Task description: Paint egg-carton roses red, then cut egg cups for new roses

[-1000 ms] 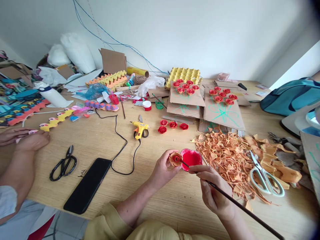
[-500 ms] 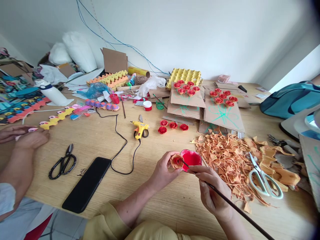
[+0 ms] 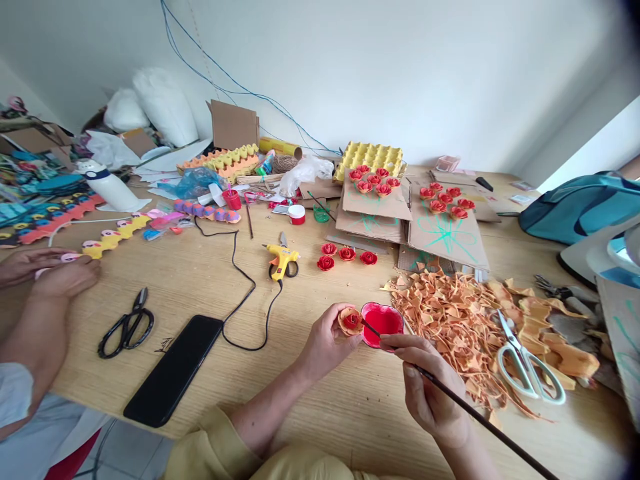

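Observation:
Between the fingers of my left hand [image 3: 324,341] is an orange paper-pulp rose [image 3: 350,321] with red paint at its centre. My right hand [image 3: 433,387] grips a long dark paintbrush [image 3: 470,408], its tip at the rose's right side; whether it touches cannot be made out. Just behind and to the right of the rose, a small bowl of red paint [image 3: 384,325] stands on the table. Beyond my hands lie several finished-looking red roses [image 3: 347,253] on the wood. More red roses [image 3: 373,179] sit on stacked cardboard, others on a second cardboard sheet [image 3: 447,237].
Orange scraps [image 3: 445,320] are heaped at right, with white-handled scissors [image 3: 527,367] on them. A yellow glue gun [image 3: 283,259], black scissors [image 3: 127,327] and a phone [image 3: 173,370] lie to the left. A co-worker's hands [image 3: 65,270] hold small painted pieces at far left.
The brush tip and my right hand have shifted slightly right, away from the rose's centre. More red shows inside the rose, and the view has shifted a little.

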A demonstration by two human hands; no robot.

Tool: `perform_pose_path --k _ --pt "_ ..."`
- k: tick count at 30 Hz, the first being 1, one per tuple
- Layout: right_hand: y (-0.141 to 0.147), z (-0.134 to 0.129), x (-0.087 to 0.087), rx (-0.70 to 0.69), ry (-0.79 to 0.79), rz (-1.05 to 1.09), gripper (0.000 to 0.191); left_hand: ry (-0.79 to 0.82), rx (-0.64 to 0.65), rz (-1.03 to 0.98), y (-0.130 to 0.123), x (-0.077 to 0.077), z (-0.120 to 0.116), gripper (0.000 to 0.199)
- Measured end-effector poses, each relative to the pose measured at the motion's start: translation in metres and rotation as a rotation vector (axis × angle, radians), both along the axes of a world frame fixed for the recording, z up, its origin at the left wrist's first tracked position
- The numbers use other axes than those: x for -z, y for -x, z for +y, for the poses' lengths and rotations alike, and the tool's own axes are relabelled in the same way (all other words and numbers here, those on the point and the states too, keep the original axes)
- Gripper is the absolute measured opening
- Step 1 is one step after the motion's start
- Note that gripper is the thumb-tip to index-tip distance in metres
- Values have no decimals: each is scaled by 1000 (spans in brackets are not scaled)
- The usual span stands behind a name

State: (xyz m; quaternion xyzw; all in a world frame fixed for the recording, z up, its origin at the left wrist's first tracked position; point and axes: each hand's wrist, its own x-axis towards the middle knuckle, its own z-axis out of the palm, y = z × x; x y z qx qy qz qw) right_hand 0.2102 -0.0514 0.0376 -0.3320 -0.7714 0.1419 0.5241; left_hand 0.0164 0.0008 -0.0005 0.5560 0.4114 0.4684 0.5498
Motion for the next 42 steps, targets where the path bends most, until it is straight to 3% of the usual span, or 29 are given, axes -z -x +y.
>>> perform_pose_path --k 9,18,27,32,36,42 --pt "-3 1 8 -75 38 -71 32 38 34 -77 0 -6 0 44" --pt "-4 2 6 -64 8 -88 36 -67 37 61 0 -3 -2 41" --pt "-3 -1 2 -47 20 -56 33 -108 -43 52 2 5 0 44" --pt "-9 3 3 108 14 65 26 -173 -53 41 4 7 2 47" --pt "-12 9 3 271 76 -91 19 -169 -49 31 4 7 3 49" --pt "-9 14 2 281 125 -207 16 -114 -23 -53 3 7 5 48"
